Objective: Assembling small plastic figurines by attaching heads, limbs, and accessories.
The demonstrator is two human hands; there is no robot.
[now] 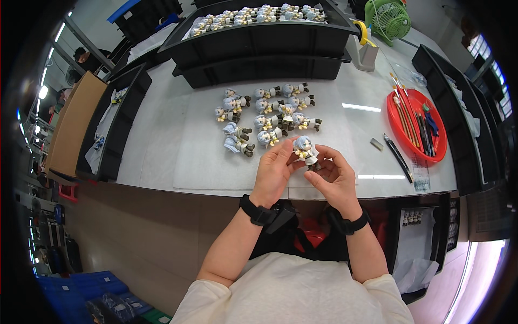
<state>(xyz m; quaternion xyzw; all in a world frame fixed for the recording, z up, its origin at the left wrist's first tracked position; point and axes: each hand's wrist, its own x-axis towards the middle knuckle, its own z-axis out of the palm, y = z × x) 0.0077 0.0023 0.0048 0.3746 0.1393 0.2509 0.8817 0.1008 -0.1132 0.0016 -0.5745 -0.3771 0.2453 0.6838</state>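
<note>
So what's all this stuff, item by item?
Held figurine: one, pale-haired, between hands
Loose figurines: over a dozen, pale-haired, central
Stacked trays: at least two, black, far side
Side trays: several, black, left and right
Fan: one, green, upper right
Basin: one, red, right
Brushes: several, tan and reddish, in basin
Slim tool: one, black, beside basin
Small block: one, grey, near tool
Table: one, white, centre
Left hand: one, bare, on figurine
Right hand: one, bare, on figurine

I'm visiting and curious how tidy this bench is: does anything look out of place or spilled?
No spill shows. Mildly odd: a slim black pen-shaped tool and a small grey rectangular block lie loose on the white tabletop, outside the red oval plastic tray that holds long-handled brushes.
</note>
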